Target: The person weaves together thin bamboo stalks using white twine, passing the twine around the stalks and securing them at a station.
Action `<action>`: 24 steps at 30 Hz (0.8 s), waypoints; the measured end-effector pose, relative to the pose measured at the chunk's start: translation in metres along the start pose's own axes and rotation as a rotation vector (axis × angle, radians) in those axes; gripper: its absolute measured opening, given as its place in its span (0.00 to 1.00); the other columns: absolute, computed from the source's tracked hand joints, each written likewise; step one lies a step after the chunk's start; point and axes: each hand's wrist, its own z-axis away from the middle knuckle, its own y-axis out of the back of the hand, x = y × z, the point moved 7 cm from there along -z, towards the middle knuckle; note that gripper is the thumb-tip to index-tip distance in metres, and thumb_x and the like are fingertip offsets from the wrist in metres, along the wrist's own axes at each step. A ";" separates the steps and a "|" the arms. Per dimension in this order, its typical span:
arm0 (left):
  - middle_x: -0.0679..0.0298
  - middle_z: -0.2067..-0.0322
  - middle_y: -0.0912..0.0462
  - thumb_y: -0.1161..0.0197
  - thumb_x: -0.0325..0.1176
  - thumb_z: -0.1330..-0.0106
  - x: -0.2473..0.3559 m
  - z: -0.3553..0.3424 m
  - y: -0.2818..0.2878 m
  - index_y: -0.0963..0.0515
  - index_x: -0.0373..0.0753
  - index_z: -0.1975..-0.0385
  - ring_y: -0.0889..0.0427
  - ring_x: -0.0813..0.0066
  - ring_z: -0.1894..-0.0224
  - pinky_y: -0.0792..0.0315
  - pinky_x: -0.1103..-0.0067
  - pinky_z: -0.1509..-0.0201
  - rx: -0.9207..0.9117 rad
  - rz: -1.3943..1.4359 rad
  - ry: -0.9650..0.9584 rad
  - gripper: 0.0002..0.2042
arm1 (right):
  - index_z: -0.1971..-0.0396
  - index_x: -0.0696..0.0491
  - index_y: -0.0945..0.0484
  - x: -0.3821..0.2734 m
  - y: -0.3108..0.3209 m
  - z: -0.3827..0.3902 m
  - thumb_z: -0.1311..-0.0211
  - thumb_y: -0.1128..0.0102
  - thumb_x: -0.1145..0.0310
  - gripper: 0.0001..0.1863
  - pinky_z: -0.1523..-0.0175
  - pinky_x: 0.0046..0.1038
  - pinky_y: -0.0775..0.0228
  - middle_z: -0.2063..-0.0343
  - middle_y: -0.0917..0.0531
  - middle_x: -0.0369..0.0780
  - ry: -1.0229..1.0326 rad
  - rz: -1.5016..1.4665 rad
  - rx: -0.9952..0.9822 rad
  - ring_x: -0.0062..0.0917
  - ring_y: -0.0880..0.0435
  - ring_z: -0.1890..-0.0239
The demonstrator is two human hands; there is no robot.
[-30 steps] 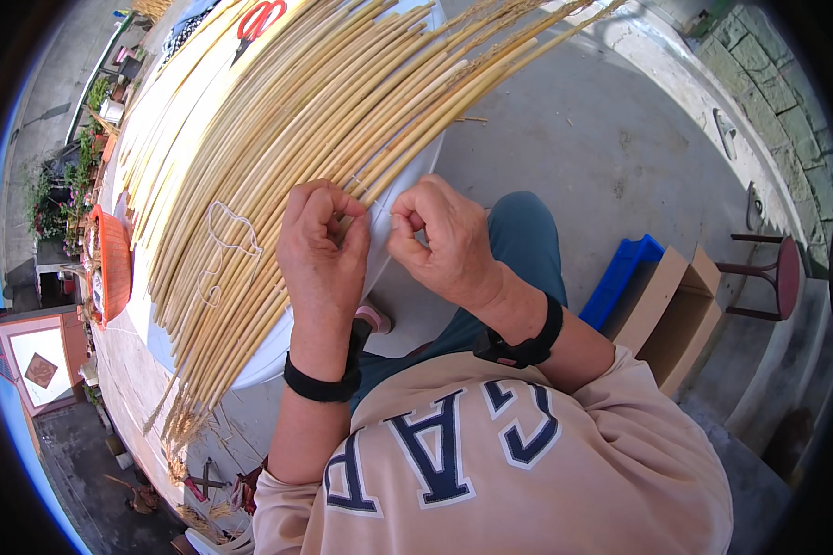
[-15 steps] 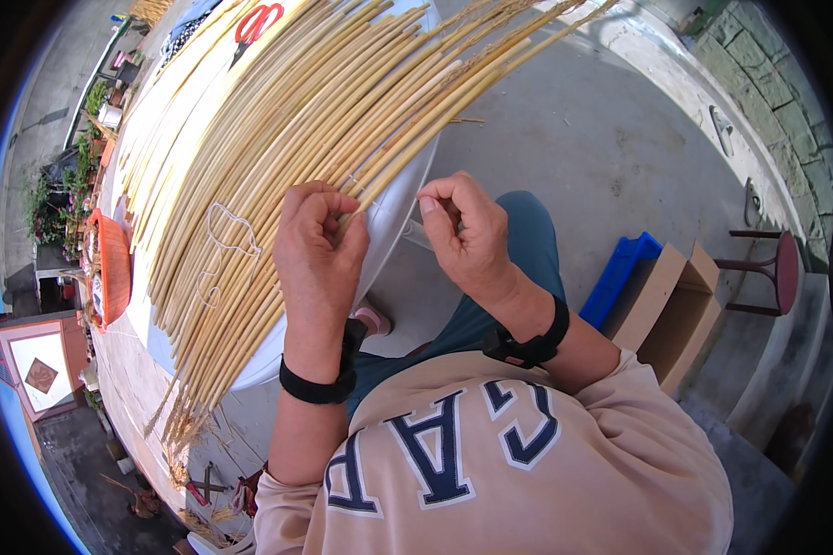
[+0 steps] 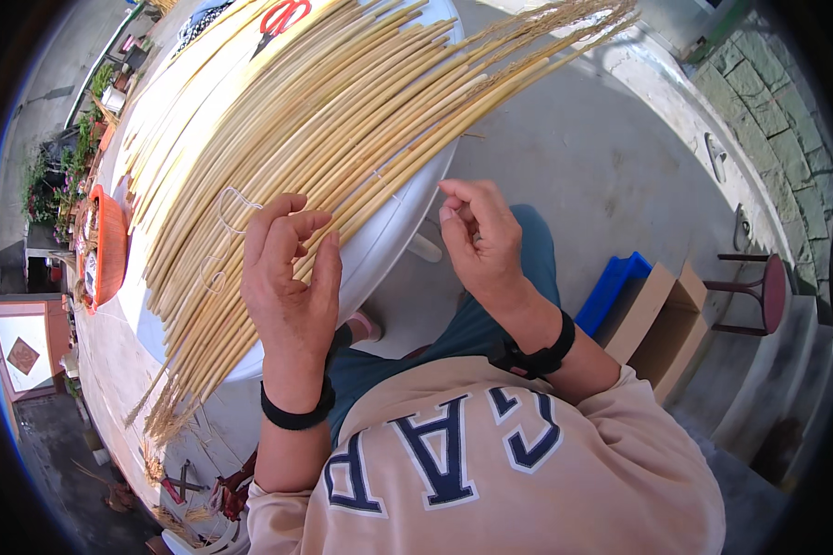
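Long, straw-coloured dried stalks (image 3: 342, 120) lie side by side in a wide mat on a white round table (image 3: 370, 250). Over their near edge, my left hand (image 3: 292, 268) is open, thumb and fingers curved apart with nothing visible between them. A loop of white string (image 3: 236, 208) lies on the stalks beside its fingertips. A short bit of white string also shows across the outermost stalks. Off the table's right rim, my right hand (image 3: 481, 231) is closed in a pinch; I cannot make out what is in its fingertips.
Red-handled scissors (image 3: 284, 18) lie at the table's far side. An orange basket (image 3: 111, 250) stands at the left. To my right are a blue crate (image 3: 613, 291), an open cardboard box (image 3: 662, 324) and a dark red stool (image 3: 773, 294) on the grey floor.
My left hand has come off the outermost stalks, moved left and nearer to me, and its fingers have spread. The right hand has moved slightly right, still pinched.
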 end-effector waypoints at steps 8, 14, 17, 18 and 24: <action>0.51 0.56 0.22 0.37 0.18 0.45 -0.035 0.066 0.080 0.22 0.33 0.65 0.21 0.61 0.57 0.27 0.74 0.54 0.249 -0.194 0.066 0.08 | 0.53 0.58 0.26 -0.027 0.010 -0.016 0.48 0.43 0.85 0.19 0.74 0.17 0.34 0.63 0.25 0.41 0.100 0.109 0.003 0.17 0.28 0.77; 0.51 0.57 0.21 0.37 0.16 0.47 -0.064 0.111 0.097 0.22 0.33 0.66 0.22 0.60 0.60 0.27 0.74 0.55 0.329 -0.199 0.089 0.09 | 0.56 0.58 0.24 -0.072 -0.016 -0.029 0.47 0.41 0.84 0.16 0.74 0.18 0.34 0.68 0.25 0.39 0.213 0.165 -0.244 0.17 0.28 0.77; 0.51 0.57 0.22 0.39 0.15 0.46 -0.067 0.123 0.099 0.23 0.32 0.66 0.22 0.61 0.60 0.28 0.76 0.55 0.305 -0.175 0.094 0.09 | 0.59 0.58 0.23 -0.094 -0.051 -0.028 0.47 0.41 0.83 0.13 0.75 0.19 0.34 0.71 0.26 0.39 0.240 0.209 -0.490 0.18 0.26 0.76; 0.51 0.57 0.22 0.39 0.15 0.46 -0.070 0.126 0.100 0.23 0.32 0.66 0.22 0.61 0.60 0.28 0.76 0.55 0.323 -0.177 0.104 0.09 | 0.62 0.58 0.23 -0.099 -0.061 -0.030 0.46 0.41 0.82 0.11 0.74 0.22 0.33 0.70 0.25 0.40 0.215 0.214 -0.523 0.24 0.23 0.76; 0.52 0.58 0.22 0.39 0.14 0.47 -0.079 0.143 0.107 0.23 0.32 0.66 0.23 0.65 0.64 0.28 0.77 0.59 0.362 -0.105 0.047 0.09 | 0.63 0.55 0.23 -0.109 -0.128 -0.037 0.47 0.38 0.78 0.10 0.67 0.26 0.32 0.71 0.26 0.40 0.448 0.402 -0.855 0.30 0.24 0.72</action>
